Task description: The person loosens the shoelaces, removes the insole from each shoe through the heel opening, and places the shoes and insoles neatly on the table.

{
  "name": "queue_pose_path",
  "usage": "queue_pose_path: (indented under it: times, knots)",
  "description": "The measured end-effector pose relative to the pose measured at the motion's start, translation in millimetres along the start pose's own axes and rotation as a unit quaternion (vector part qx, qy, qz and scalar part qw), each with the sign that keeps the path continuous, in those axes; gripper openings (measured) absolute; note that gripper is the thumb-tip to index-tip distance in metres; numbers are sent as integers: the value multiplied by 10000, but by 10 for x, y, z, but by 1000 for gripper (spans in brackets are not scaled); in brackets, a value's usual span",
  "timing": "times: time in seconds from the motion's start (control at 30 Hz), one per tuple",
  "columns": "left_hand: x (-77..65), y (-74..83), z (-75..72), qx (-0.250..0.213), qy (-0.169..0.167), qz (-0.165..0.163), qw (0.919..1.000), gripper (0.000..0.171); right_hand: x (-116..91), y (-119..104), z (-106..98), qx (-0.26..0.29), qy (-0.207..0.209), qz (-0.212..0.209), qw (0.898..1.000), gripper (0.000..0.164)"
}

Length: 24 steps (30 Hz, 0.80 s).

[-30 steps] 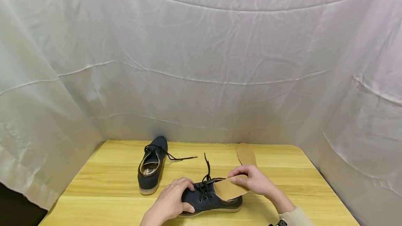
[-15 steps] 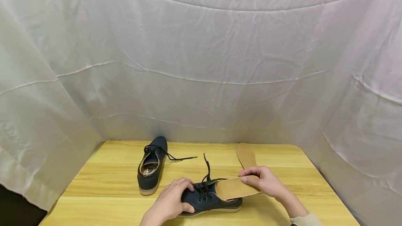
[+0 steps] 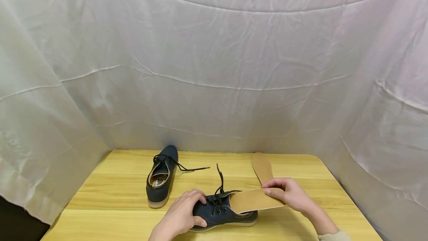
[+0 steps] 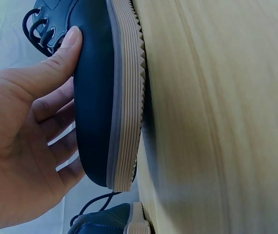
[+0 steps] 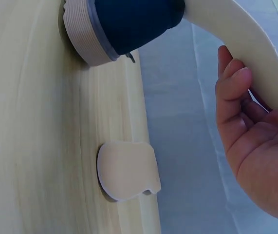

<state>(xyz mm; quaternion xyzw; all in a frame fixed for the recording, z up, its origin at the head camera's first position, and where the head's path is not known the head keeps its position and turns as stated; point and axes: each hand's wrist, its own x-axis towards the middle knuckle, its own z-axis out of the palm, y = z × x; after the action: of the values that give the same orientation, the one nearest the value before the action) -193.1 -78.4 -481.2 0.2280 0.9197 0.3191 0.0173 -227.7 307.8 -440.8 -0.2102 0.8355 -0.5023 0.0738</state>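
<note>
Working at a pale wooden table (image 3: pixel 117 196) walled in on three sides by creased white sheeting (image 3: pixel 214 66), we see two navy lace-up shoes. Near shoe (image 3: pixel 222 213) lies at the front edge; our left hand (image 3: pixel 182 215) curls over its toe, thumb along the side, grip closed on it. Our right hand (image 3: pixel 291 194) pinches the heel end of a tan insole (image 3: pixel 254 200) whose front end sits inside that shoe's opening. Second shoe (image 3: pixel 162 176) stands behind and to the left, laces loose. Spare insole (image 3: pixel 262 164) lies flat toward the far edge.

Left wrist view alone shows the ribbed beige sole (image 4: pixel 126 97) on the wood. Right wrist view alone shows the insole's pale underside (image 5: pixel 241 39).
</note>
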Motion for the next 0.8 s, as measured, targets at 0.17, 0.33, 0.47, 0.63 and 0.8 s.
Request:
queue_pose_path:
  times: [0.17,0.33,0.47,0.63,0.8]
  knots:
    - [3,5,2,37,1,6,10000,45,-38,12,-43,24,49,-31,10000,23]
    - [5,6,1,54,1,26,10000,45,-67,5,-75,83,79,65,9999,24]
    - [9,1,2,53,1,43,10000,45,-87,4,-94,26,16,4,10000,23]
    - [10,-10,7,38,-25,60,10000,45,-117,-10,-76,-761,-123,-874,9932,20]
    - [9,-12,15,5,-48,11,10000,44,-140,-78,-3,-2347,212,-2073,9495,26]
